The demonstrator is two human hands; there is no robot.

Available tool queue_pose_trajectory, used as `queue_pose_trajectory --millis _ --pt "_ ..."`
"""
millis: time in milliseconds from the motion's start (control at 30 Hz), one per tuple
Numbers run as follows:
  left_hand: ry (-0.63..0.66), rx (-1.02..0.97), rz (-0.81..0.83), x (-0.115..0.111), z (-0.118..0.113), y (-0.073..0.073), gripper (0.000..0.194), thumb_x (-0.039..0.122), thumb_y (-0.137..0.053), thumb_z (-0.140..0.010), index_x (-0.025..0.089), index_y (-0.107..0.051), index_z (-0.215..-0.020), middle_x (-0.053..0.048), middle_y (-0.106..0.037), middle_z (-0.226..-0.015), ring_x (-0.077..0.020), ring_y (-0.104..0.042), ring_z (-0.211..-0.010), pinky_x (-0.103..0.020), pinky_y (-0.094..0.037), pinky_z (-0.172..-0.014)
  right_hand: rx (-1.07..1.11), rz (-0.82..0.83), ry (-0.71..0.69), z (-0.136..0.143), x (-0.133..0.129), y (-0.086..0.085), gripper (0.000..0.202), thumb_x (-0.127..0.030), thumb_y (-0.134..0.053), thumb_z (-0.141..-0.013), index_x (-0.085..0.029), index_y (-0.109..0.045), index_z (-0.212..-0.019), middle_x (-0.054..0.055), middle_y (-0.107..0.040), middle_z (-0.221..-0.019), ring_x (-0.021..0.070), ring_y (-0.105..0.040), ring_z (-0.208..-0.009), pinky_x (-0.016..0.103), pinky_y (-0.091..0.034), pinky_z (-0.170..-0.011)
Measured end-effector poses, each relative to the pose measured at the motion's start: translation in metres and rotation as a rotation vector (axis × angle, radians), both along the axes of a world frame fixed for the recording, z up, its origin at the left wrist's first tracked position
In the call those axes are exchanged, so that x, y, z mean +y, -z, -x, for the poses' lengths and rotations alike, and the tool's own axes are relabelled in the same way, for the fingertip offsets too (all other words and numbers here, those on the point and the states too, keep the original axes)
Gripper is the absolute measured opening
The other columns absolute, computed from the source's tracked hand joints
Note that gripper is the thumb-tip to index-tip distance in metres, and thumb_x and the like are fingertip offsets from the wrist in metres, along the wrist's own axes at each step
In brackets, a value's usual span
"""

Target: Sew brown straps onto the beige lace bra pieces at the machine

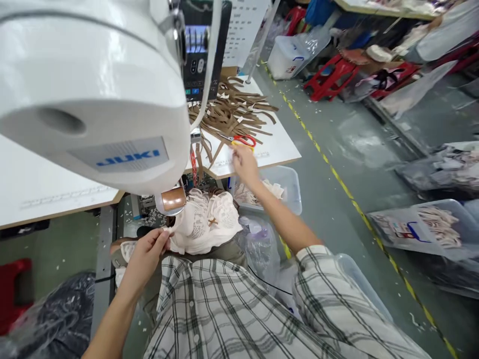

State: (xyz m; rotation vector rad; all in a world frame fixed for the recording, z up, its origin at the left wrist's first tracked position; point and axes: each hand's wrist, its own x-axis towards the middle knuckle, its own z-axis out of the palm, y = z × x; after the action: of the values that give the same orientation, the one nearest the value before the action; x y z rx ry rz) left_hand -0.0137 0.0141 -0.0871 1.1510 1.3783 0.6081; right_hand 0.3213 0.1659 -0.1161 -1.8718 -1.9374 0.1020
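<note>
My left hand [147, 252] pinches the edge of a pale lace bra [204, 224] between thumb and fingers, just below the sewing machine's end. The bra lies over my lap, cups upward, with a small brown bow at its middle. Over the white tabletop, my right hand [244, 164] reaches forward, smeared by motion. Right at its fingers are scissors [244, 140] with red and yellow handles; whether the fingers grip them is unclear. The scissors rest by a heap of brown straps [228, 112].
A white JUKI sewing machine [127, 154] fills the upper left, a control panel [202, 55] behind it. Below the table's right edge stands a clear bin [295, 192] of pale pieces. Across a yellow floor line [329, 164] are red stools [333, 75] and another bin [466, 219].
</note>
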Motion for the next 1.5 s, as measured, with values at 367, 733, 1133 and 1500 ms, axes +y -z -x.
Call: queue_pose_trajectory --millis 367,733,1133,1500 --pt "-0.256 -0.542 0.279 -0.008 -0.009 -0.01 0.031 0.043 -0.074 -0.081 0.013 -0.065 -0.08 0.001 -0.056 -0.07 -0.0064 -0.046 -0.059 -0.019 -0.038 -0.056 -0.222 0.125 -0.072 -0.052 0.014 -0.049 0.037 -0.031 -0.05 -0.093 -0.013 -0.06 -0.124 0.017 -0.067 -0.114 0.0268 -0.062 -0.096 0.035 -0.045 -0.079" --pt "-0.256 -0.495 0.228 -0.013 -0.017 -0.023 0.032 0.043 -0.063 -0.088 0.014 -0.062 -0.074 0.0 -0.056 -0.07 -0.0071 -0.046 -0.058 -0.02 -0.03 -0.049 0.115 0.206 -0.589 0.064 -0.183 -0.054 0.032 -0.035 -0.06 -0.091 -0.022 -0.06 -0.121 0.01 -0.067 -0.111 0.0226 -0.068 -0.093 0.034 -0.057 -0.07" --pt "-0.194 -0.466 0.22 -0.016 -0.009 -0.016 0.014 0.026 -0.056 -0.081 0.015 -0.063 -0.076 0.001 -0.053 -0.064 -0.0081 -0.038 -0.055 -0.024 -0.025 -0.051 0.271 0.325 -0.653 0.069 -0.171 -0.045 0.03 -0.031 -0.059 -0.094 -0.024 -0.061 -0.122 0.006 -0.071 -0.109 0.0196 -0.068 -0.097 0.033 -0.057 -0.085" --pt "-0.288 -0.454 0.149 -0.018 -0.002 -0.005 0.033 0.047 -0.071 -0.08 0.015 -0.065 -0.074 0.0 -0.06 -0.067 -0.0084 -0.047 -0.057 -0.021 -0.035 -0.054 0.396 0.424 -0.63 0.091 -0.171 -0.038 0.048 -0.029 -0.069 -0.077 -0.025 -0.056 -0.123 0.009 -0.066 -0.115 0.021 -0.063 -0.084 0.037 -0.055 -0.073"
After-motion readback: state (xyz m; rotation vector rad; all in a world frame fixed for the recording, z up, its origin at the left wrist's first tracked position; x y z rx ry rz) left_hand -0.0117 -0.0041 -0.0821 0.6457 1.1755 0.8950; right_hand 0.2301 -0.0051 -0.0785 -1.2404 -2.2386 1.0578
